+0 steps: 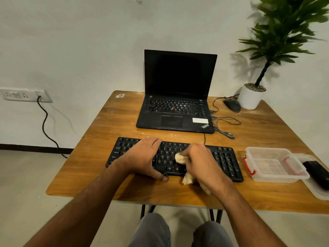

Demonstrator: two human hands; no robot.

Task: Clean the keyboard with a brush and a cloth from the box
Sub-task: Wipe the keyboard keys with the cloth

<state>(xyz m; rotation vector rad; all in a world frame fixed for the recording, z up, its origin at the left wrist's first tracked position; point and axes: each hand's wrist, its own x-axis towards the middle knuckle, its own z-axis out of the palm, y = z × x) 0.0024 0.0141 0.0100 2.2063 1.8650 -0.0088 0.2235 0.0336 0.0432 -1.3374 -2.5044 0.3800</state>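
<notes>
Our right hand [201, 163] grips the cloth [180, 158] and wipes the keyboard [226, 159], our flat left hand [144, 155] steadies it; next come the right keys.

- Keyboard [222, 161]: middle section covered by both hands; key legends mostly too small to read.
- Left hand [144, 157]: lies flat over the left-centre keys, thumb at the near edge; the keys beneath it are hidden.
- Right hand [199, 163]: fingers curled round the cloth [179, 157], so most of the cloth is hidden (only pale tufts show at the fingertips and below the palm).
- Dark object [316, 173] on the lid [318, 193] beside the box [274, 164]: cut off by the right edge; cannot be identified.
- Plant [284, 32]: foliage blurred and cropped at the top and right edges.
- Small item [120, 95] at the table's [80, 175] far left corner: too small to tell.
- Laptop sticker [200, 120]: print illegible.
</notes>
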